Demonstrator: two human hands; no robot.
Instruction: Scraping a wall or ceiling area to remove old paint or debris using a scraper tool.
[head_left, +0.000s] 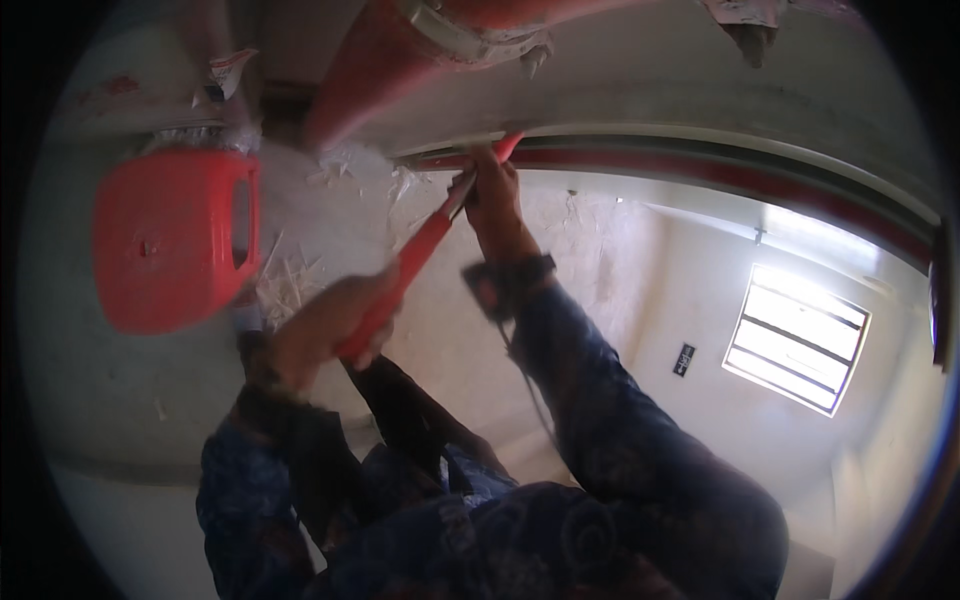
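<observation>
My left hand (337, 322), blurred, is closed around the red grip of a long-handled tool (420, 251). A bare metal shaft runs up from that grip towards my right hand (495, 195). The fingers of my right hand are closed at the shaft's upper end, and a red pointed tip (510, 145) sticks out beyond them. Both hands are close to a long red and dark rail (600, 159). Whether the tool touches the rail cannot be told. My right wrist wears a dark strapped device (502, 285) with a cable.
A red plastic jerrycan (165, 240) stands at the left, beside pale scraps (289, 281) on the floor. Above are a thick red pipe (375, 71) and a metal clamp coupling (465, 37) with a bolt. A barred window (799, 337) and a small dark sign (684, 360) are at the right.
</observation>
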